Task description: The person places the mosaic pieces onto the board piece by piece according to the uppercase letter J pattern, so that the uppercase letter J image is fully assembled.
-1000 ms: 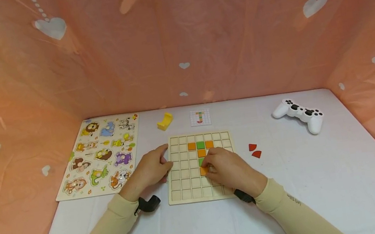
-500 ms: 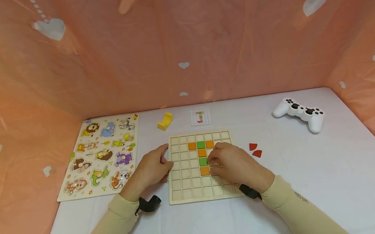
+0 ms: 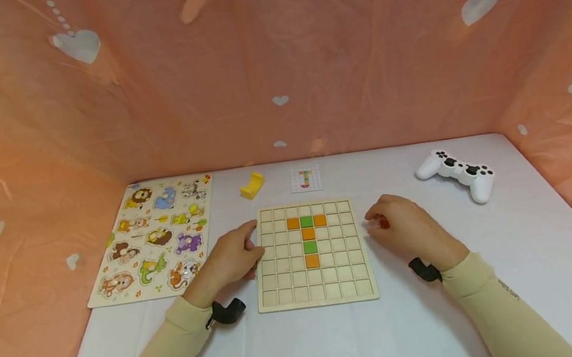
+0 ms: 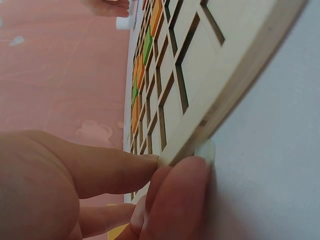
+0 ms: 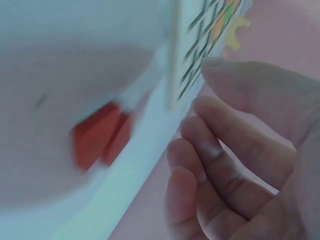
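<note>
My left hand [image 3: 231,257] is at the left edge of the wooden grid board [image 3: 284,280]. In the left wrist view its thumb rests on the board's rim [image 4: 220,95], with another finger against the side below. My right hand [image 3: 410,231] hovers right of the board, fingers loosely bent and holding nothing. Beside it, two red quarter-round tiles [image 5: 97,137] lie on the table, blurred in the right wrist view and mostly hidden by the hand in the head view. In the grid sit orange tiles [image 3: 312,261] and green tiles [image 3: 310,247], arranged as a T.
Behind the board lie a small pattern card [image 3: 305,180] showing a J shape and a yellow arched block [image 3: 252,185]. An animal puzzle board [image 3: 153,241] lies at the left. At the right is a white game controller [image 3: 457,174]. Pink curtains surround the table.
My right hand has let go of the orange tile in the grid and moved right to the red tiles. The left hand stays at the board's edge.
</note>
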The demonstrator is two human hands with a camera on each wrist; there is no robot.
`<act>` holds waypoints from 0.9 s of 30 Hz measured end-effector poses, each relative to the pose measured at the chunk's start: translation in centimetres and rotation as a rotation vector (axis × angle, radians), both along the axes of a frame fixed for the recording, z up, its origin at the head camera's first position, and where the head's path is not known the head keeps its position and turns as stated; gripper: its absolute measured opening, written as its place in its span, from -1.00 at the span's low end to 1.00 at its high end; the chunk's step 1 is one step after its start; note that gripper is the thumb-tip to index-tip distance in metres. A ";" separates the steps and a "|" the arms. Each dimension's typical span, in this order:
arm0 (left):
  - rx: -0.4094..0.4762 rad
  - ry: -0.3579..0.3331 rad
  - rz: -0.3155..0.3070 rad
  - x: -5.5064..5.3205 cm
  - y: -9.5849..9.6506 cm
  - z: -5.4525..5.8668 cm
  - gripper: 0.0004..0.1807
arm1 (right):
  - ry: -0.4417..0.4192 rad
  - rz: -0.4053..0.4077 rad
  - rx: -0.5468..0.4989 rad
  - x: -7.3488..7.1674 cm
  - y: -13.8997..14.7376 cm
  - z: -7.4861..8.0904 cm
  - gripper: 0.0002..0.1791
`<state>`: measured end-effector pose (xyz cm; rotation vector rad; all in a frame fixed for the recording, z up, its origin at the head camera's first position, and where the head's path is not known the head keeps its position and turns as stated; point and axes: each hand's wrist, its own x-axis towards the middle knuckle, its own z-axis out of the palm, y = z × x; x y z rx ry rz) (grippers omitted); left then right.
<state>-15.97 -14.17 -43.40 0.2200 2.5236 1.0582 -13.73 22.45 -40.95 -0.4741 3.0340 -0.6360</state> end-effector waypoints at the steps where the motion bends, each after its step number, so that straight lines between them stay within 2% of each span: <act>1: 0.000 0.002 -0.001 0.0 0.0 0.0 -0.22 | -0.011 -0.011 0.005 0.0 0.4 0.0 -0.76; 7: -0.006 0.003 -0.003 0.1 0.0 0.1 -0.22 | -0.047 -0.057 0.032 -0.1 2.3 -0.2 -0.78; 12: -0.008 0.004 0.001 0.0 0.0 0.1 -0.21 | -0.059 -0.060 0.036 -0.2 3.2 -0.6 -0.87; 27: -0.006 0.010 0.002 -0.1 0.0 -0.1 -0.22 | -0.108 -0.052 0.017 -0.8 3.3 -0.5 -0.95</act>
